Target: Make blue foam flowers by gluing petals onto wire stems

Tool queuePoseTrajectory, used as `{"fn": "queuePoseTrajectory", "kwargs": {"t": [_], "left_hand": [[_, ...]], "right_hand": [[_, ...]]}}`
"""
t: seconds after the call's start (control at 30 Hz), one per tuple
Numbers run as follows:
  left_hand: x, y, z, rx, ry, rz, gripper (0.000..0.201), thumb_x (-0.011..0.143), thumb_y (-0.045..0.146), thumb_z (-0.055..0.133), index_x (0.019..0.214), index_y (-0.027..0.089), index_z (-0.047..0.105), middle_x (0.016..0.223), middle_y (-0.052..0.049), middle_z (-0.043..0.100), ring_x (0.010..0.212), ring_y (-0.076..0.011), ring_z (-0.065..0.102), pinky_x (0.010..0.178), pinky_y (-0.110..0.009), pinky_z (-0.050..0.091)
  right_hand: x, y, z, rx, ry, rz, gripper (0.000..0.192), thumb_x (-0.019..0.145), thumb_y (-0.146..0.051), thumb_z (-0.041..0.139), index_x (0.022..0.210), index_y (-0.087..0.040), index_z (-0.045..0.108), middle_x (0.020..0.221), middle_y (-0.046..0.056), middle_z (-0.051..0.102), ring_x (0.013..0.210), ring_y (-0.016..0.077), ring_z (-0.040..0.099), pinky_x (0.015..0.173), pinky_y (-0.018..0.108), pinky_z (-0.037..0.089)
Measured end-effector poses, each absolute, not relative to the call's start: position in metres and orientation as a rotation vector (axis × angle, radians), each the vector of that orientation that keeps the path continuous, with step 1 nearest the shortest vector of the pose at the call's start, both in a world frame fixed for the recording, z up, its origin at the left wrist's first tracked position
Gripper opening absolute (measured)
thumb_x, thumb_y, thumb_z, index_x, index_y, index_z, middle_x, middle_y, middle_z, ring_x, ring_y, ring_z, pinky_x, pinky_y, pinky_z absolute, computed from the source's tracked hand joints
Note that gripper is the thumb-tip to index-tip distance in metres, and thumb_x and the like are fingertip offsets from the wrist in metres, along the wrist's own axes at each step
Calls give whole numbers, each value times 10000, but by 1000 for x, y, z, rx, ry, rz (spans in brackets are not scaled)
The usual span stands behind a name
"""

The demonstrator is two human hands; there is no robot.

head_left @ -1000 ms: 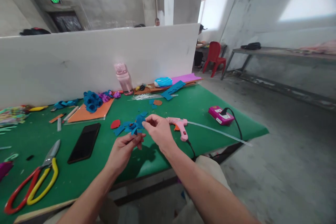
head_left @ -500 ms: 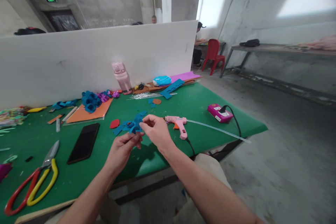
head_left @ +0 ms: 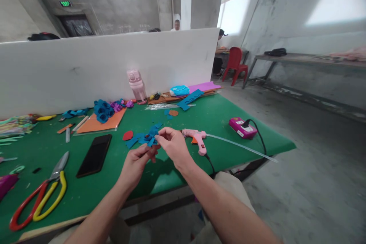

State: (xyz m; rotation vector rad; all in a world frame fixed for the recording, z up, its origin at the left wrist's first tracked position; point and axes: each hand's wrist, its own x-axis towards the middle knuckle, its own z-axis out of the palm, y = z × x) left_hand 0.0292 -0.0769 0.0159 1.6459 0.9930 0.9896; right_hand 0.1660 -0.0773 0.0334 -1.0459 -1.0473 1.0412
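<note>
Between my hands is a blue felt flower (head_left: 151,138), held above the front half of the green table. My left hand (head_left: 140,159) is closed on its underside, with thumb and fingers pinched together. On the flower's right side, my right hand (head_left: 172,145) pinches a blue petal; its fingertips partly hide the spot. Loose blue felt pieces (head_left: 132,142) lie just behind and left of the flower, beside a red felt piece (head_left: 127,135). A pink glue gun (head_left: 199,141) with a long clear glue stick (head_left: 240,147) rests right of my right hand.
Scissors (head_left: 54,183) and a black phone (head_left: 94,155) lie to the left. Finished blue flowers (head_left: 103,111) sit on orange felt (head_left: 116,122). A pink bottle (head_left: 136,86) stands against the white partition (head_left: 171,57). At right is a purple power socket (head_left: 243,128) with a cord.
The view has shifted slightly, so everything sits a little further right and lower. Both hands keep their hold on the flower with hardly any movement.
</note>
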Motion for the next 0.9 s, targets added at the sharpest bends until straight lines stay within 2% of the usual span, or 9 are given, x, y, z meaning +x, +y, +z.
{"fn": "queuePoseTrajectory", "kwargs": {"t": [0.37,0.9], "left_hand": [[30,-79,22,1693,1008,968,320,789,326,553,522,156,599,720,-31,632,839,-181,573,751,-256,387],[30,-80,22,1686,999,978,321,780,331,553,513,157,597,659,-23,605,737,-158,562,694,-240,396]], "right_hand": [[164,-84,45,-963,-901,1198,59,589,-212,573,587,-167,535,532,-55,529,509,84,479,517,206,418],[164,-87,49,-962,-925,1211,51,598,-202,586,582,-172,548,529,-53,527,519,93,487,522,210,400]]}}
